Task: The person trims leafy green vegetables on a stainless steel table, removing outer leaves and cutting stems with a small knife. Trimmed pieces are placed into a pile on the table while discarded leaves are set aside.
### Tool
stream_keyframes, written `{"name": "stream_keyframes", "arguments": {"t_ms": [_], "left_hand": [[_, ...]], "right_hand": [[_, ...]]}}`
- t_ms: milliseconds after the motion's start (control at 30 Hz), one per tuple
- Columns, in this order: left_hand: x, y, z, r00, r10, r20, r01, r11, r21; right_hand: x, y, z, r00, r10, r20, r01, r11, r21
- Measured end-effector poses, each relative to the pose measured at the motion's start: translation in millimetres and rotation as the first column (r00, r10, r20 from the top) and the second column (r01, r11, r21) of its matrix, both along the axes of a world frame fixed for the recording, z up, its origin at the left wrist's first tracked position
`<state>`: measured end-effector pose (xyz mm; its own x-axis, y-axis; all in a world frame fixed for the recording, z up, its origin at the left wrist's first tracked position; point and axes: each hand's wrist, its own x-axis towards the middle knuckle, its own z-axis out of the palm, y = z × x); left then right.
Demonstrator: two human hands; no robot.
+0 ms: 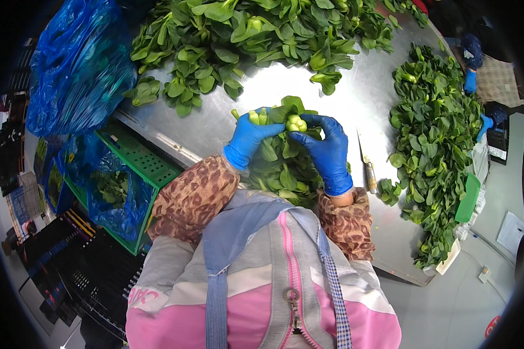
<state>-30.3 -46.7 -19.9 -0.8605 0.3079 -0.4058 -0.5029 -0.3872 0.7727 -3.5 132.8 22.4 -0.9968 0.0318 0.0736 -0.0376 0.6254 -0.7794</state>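
Observation:
In my left hand (254, 136), gloved in blue, are several heads of green leafy vegetable, their pale cut stalks (257, 117) poking up past the fingers. Thumb and fingers of my right hand (325, 146), also blue-gloved, pinch the pale base of one head (296, 124) beside them. Below both hands, leafy greens (284, 176) lie close against my apron, partly hidden by the hands. To the right of my right hand, a knife (369, 173) with a worn handle rests on the metal table (218, 104), its blade pointing away from me.
A large pile of greens (262, 32) covers the far side, and another heap (432, 144) runs along the right. At left stands a green crate (144, 163) lined with blue plastic, near a hanging blue bag (83, 70). Another person's gloved hand (470, 81) shows at far right.

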Motion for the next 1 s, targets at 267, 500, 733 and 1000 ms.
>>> {"name": "stream_keyframes", "arguments": {"t_ms": [267, 500, 733, 1000], "left_hand": [[-1, 0, 5, 0.992, -0.126, 0.025, 0.123, 0.987, 0.101], [2, 4, 7, 0.995, -0.085, -0.049, 0.083, 0.996, -0.037], [1, 1, 8, 0.992, -0.03, -0.123, 0.015, 0.992, -0.123], [5, 6, 16, 0.926, -0.072, -0.371, -0.128, 0.864, -0.486]], "right_hand": [[5, 6, -11, 0.994, -0.07, 0.083, 0.091, 0.956, -0.28], [3, 3, -11, 0.995, -0.067, 0.068, 0.082, 0.96, -0.267], [7, -6, -6, 0.989, -0.098, 0.115, 0.115, 0.981, -0.157], [4, 1, -20, 0.97, -0.112, 0.213, 0.164, 0.957, -0.241]]}}
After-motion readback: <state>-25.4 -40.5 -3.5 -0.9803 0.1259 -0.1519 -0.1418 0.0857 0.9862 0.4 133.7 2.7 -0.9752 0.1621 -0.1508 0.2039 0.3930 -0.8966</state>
